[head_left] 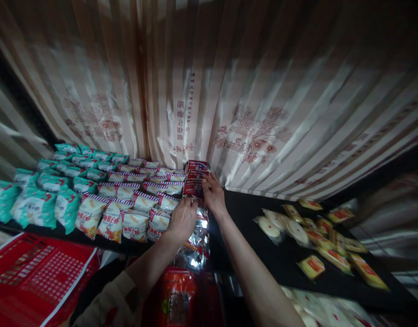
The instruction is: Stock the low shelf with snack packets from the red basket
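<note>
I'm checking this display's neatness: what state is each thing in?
Teal snack bags: in rows
White snack bags: in rows
Dark red packets: lined up one behind another
Yellow packets: scattered loosely
Clear-wrapped white rounds: lying grouped
Printed curtain: hanging in folds
Left hand: fingers curled, near dark red packets
Right hand: fingers on dark red packets

Rows of matching snack bags lined up on a black display table suggest a shop or stall.

Between dark-red packets and bagged pastries, black tabletop leaves passage; striped-top snack bags block the left, pleated curtain the back.
</note>
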A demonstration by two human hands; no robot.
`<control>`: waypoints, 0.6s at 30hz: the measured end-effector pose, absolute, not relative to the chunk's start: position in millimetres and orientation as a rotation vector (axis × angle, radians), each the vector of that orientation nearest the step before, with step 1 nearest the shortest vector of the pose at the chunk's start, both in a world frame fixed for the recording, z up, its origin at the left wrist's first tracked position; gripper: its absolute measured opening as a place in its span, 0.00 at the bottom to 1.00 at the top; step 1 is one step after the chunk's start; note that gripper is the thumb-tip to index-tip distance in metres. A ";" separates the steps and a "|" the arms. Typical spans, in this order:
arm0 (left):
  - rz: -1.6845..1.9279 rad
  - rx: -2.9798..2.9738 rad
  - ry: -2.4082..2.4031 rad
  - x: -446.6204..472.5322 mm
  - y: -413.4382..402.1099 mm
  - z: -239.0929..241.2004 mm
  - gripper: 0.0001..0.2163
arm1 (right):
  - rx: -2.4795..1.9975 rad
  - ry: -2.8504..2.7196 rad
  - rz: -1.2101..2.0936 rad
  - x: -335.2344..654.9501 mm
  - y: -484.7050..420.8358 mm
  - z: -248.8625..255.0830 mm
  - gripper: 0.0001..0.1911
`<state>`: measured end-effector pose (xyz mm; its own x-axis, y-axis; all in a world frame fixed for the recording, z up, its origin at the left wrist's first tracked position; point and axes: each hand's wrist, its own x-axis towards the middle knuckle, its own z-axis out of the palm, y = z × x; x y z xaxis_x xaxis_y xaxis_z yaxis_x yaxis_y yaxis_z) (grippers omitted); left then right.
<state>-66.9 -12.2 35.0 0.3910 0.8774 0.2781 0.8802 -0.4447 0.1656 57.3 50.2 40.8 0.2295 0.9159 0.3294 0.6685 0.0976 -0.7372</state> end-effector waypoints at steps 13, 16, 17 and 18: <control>-0.668 -2.555 -1.598 -56.9 17.6 36.8 0.14 | -1.494 -0.934 0.977 77.4 -65.1 -34.6 0.34; -0.656 -2.541 -1.626 -51.4 28.3 31.8 0.17 | -1.467 -1.006 0.984 71.1 -56.1 -28.3 0.36; -0.627 -2.550 -1.647 -50.0 31.5 30.4 0.18 | -1.465 -1.037 0.974 69.6 -51.1 -26.4 0.36; -0.594 -2.566 -1.669 -48.7 34.3 29.2 0.19 | -1.471 -1.066 0.962 68.5 -45.8 -24.8 0.37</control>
